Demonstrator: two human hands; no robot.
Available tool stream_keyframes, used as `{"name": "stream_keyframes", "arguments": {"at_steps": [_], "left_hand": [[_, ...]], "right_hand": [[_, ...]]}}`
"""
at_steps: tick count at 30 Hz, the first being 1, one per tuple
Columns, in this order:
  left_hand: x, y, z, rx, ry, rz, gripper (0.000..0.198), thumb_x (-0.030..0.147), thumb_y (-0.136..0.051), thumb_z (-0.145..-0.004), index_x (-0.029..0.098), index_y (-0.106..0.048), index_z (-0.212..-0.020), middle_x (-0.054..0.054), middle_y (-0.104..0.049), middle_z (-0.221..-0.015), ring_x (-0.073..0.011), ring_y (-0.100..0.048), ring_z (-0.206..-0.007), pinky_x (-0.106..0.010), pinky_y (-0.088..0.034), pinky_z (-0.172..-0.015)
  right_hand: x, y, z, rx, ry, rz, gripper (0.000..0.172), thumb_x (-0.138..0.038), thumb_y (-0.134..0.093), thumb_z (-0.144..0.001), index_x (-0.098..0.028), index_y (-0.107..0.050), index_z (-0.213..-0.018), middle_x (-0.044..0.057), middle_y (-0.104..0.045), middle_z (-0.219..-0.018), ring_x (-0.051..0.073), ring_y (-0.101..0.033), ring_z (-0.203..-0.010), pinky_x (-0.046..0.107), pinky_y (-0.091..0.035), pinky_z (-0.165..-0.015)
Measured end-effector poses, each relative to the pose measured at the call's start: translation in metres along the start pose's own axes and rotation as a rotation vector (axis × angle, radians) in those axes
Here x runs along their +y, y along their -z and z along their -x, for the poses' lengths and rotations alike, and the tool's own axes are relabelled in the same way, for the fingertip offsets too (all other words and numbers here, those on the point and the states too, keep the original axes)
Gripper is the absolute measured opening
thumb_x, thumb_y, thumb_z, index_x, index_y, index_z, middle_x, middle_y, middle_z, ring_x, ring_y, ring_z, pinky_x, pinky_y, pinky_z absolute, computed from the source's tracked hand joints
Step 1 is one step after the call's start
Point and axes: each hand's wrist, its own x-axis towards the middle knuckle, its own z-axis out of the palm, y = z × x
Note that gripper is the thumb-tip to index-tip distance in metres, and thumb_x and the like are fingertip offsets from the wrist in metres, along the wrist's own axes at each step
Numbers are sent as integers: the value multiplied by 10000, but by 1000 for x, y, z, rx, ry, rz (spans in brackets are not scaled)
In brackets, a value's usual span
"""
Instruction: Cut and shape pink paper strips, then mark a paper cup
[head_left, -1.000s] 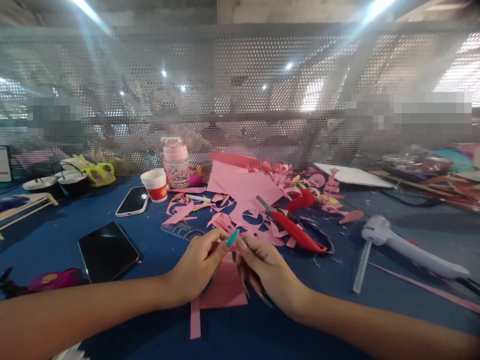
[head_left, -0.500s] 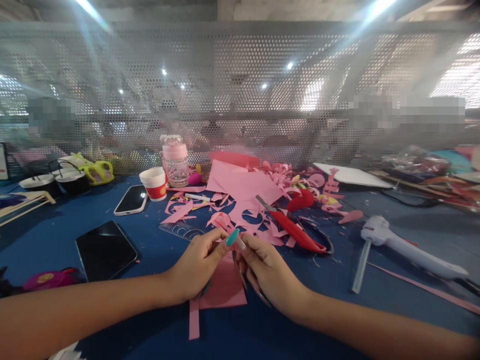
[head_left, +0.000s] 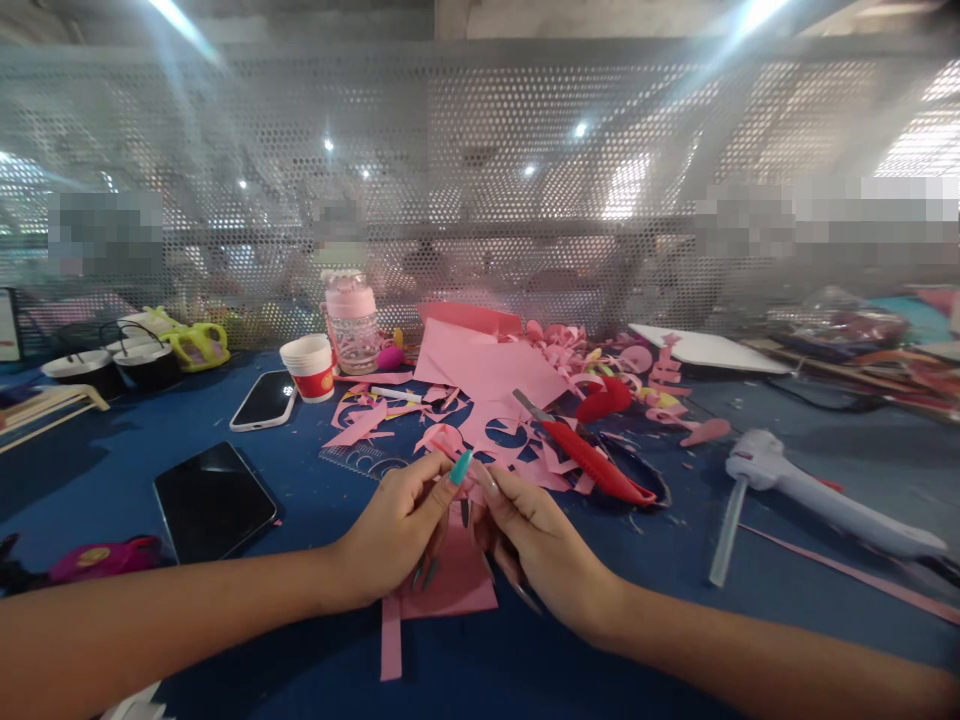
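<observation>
Both hands are right in the middle of the near side, tips nearly meeting. The left hand has its thumb and forefinger pinched on a small pink piece, mostly hidden by the fingers, so don't ask me what shape it is. The right hand has its fingers closed on the right end of the same bit, best I can tell from here. It's held up over a pink sheet lying flat on the blue tabletop, with a narrow pink strip poking out toward the near edge, just left of it.

Just past the hands it's a mess of pink scraps, with a red-handled cutting tool lying on the right of it. Clear stencil ruler near the left hand, two phones further left, and a glue gun way over on the right, clear stick poking out.
</observation>
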Motion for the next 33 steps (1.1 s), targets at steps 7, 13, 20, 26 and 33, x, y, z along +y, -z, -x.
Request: {"name": "stream_keyframes", "arguments": {"at_steps": [7, 13, 20, 26, 33], "left_hand": [[-2, 1, -1, -2, 14, -4, 272, 421, -419, -869, 172, -520, -825, 108, -361, -409, -50, -295, -333, -175, -230, -365], [-2, 1, -2, -16, 23, 4, 257, 399, -432, -866, 167, -530, -809, 105, -358, -425, -48, -283, -343, -176, -225, -371], [0, 1, 0, -5, -17, 39, 236, 370, -449, -861, 166, -562, -829, 90, -358, -489, -54, -277, -397, -180, -236, -399], [0, 2, -3, 8, -42, 65, 275, 395, -464, -849, 154, -575, -779, 67, -411, -554, -58, -305, -446, -178, -280, -435], [-5, 1, 1, -59, -49, 99, 442, 471, -244, -904, 153, -547, -857, 66, -425, -427, -81, -378, -349, -186, -333, -384]], "right_hand": [[0, 1, 0, 8, -10, 4, 380, -525, -403, -830, -182, -430, -668, -73, -439, -478, 12, -315, -286, 137, -206, -266], [3, 1, 0, 39, -3, 81, 371, -495, -381, -851, -181, -430, -660, -72, -439, -444, 24, -331, -287, 139, -235, -280], [-2, -3, 1, 42, 7, 34, 369, -491, -392, -852, -180, -440, -660, -71, -428, -460, 24, -340, -295, 151, -224, -282], [-1, -1, 0, 12, -32, 14, 380, -527, -401, -829, -176, -432, -688, -69, -451, -490, 10, -328, -300, 135, -224, -290], [3, -1, -1, 51, 19, 5, 382, -546, -453, -793, -177, -447, -694, -75, -417, -477, 25, -344, -345, 141, -255, -322]]}}
